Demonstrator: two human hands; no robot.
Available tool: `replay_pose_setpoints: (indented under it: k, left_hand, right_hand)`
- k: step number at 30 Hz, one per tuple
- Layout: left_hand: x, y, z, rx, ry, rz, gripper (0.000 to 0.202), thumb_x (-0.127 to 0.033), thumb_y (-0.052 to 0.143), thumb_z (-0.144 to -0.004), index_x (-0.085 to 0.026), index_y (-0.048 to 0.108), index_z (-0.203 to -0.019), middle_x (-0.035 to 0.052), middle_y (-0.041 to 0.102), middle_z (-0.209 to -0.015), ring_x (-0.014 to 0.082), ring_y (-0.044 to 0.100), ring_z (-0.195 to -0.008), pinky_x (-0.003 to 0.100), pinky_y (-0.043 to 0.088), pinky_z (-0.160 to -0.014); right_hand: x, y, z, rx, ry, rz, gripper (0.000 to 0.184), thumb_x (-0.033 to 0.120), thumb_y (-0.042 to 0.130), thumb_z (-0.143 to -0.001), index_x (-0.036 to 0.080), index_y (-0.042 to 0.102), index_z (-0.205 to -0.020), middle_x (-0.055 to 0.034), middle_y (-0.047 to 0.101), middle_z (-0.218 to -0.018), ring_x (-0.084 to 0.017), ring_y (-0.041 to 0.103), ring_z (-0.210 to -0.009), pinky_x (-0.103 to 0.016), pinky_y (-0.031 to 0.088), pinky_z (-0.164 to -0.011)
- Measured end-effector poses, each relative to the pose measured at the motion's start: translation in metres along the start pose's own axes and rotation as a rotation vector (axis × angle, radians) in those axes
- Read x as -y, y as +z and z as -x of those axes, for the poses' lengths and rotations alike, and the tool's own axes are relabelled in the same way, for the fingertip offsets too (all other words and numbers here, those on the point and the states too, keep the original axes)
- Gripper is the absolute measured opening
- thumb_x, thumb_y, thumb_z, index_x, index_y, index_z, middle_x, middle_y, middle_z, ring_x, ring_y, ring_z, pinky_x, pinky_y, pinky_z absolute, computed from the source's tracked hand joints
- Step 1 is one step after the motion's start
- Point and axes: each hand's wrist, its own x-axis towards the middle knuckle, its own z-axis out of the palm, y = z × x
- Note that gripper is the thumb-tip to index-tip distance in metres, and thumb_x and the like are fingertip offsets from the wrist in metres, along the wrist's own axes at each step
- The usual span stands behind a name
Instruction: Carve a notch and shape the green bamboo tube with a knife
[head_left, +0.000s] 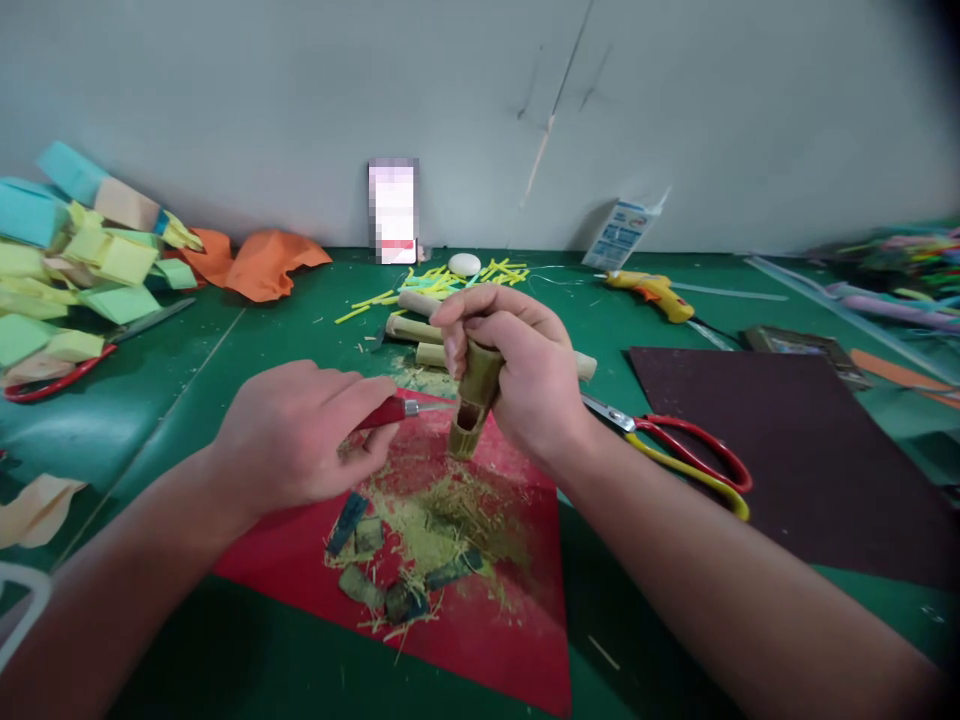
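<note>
**A:** What could I not have seen of the thing you held?

**B:** Your right hand (525, 385) was closed round the upper half of the bamboo piece (471, 408), so your fingers hid its top end. Only the lower half showed, with a notch cut in its wall and an open bottom end. Your left hand (300, 435) was clamped on the knife (386, 412). It covered most of the red handle, and just the front of the handle and the thin blade stuck out. I could not tell whether the blade's tip touched the bamboo. Both your forearms ran off the bottom edge of the view.

**A:** Which way did the bamboo point?

**B:** Its long axis stood nearly upright, leaning a little, with the open end facing down toward the red sheet (510, 620). The knife lay almost level, its blade pointing from your left across to the bamboo at about the height of the notch.

**A:** And where was it?

**B:** You held it in the air above the far edge of the red sheet, over the heap of shavings (439, 530). More bamboo sticks (411, 328) lay just behind your hands, and the scissors (679, 450) lay beside your right wrist on the green mat (300, 300).
</note>
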Motion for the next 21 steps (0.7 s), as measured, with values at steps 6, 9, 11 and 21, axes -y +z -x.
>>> replay_pose_setpoints:
  k: [6, 9, 11, 21]
  left_hand:
    - [0.001, -0.014, -0.002, 0.077, -0.05, 0.036, 0.025, -0.026, 0.06, -0.074, -0.025, 0.062, -0.099, 0.0018, 0.066, -0.079, 0.0189, 0.055, -0.061, 0.032, 0.034, -0.059]
    - [0.002, -0.022, -0.008, 0.042, 0.052, 0.08, 0.021, -0.024, 0.061, -0.077, -0.027, 0.063, -0.098, 0.0012, 0.07, -0.091, 0.0181, 0.06, -0.069, 0.031, 0.038, -0.063]
    - [0.001, -0.027, -0.014, -0.001, 0.139, 0.103, 0.02, -0.025, 0.063, -0.08, -0.028, 0.064, -0.1, 0.0, 0.07, -0.097, 0.0185, 0.064, -0.079, 0.03, 0.041, -0.069]
    - [-0.003, -0.037, -0.031, -0.008, 0.029, 0.325, 0.012, -0.018, 0.065, -0.083, -0.022, 0.063, -0.094, 0.0014, 0.07, -0.099, 0.0114, 0.064, -0.085, 0.021, 0.048, -0.074]
  right_hand:
    - [-0.002, -0.003, -0.002, 0.013, 0.022, 0.025, 0.02, 0.014, 0.044, -0.078, 0.021, 0.063, -0.077, 0.0007, 0.051, -0.061, -0.011, 0.047, -0.055, -0.025, 0.044, -0.053]
    - [-0.003, -0.005, -0.002, -0.004, 0.021, 0.031, 0.02, 0.016, 0.043, -0.079, 0.021, 0.063, -0.078, 0.0003, 0.051, -0.062, -0.011, 0.048, -0.055, -0.025, 0.044, -0.054]
    - [-0.003, -0.006, -0.002, -0.017, 0.008, 0.027, 0.02, 0.016, 0.044, -0.08, 0.021, 0.063, -0.077, 0.0007, 0.051, -0.062, -0.011, 0.047, -0.054, -0.025, 0.043, -0.053]
    - [-0.002, -0.008, -0.002, -0.007, -0.035, 0.074, 0.018, 0.017, 0.044, -0.083, 0.021, 0.061, -0.077, 0.0013, 0.05, -0.061, -0.01, 0.047, -0.054, -0.026, 0.042, -0.054]
